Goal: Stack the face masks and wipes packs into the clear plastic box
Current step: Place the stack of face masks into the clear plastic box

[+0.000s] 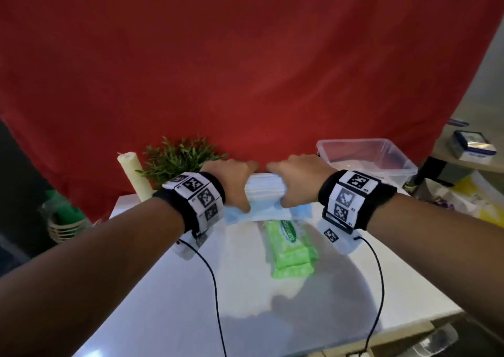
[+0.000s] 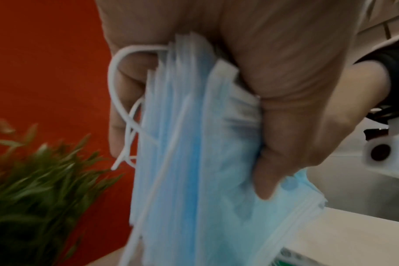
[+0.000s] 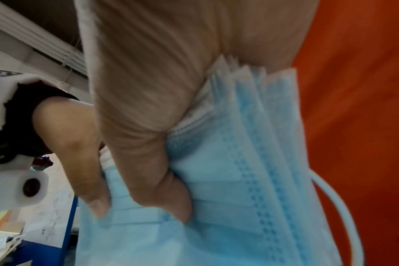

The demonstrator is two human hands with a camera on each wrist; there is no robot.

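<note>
A thick stack of blue face masks (image 1: 264, 193) hangs in the air above the white table (image 1: 245, 302), gripped from both ends. My left hand (image 1: 231, 182) curls round its left end, thumb underneath, and my right hand (image 1: 297, 176) grips the right end the same way. Both wrist views show the stack (image 2: 189, 144) (image 3: 251, 162) with white ear loops (image 2: 118, 100) hanging out. A green wipes pack (image 1: 289, 247) lies on the table below the masks. The clear plastic box (image 1: 365, 157) stands open at the back right of the table, beyond my right hand.
A pale candle (image 1: 133, 174) and a green plant (image 1: 180, 157) stand at the table's back left. A red cloth (image 1: 245, 70) hangs behind. A side shelf with a small box (image 1: 471, 144) is at the right, off the table.
</note>
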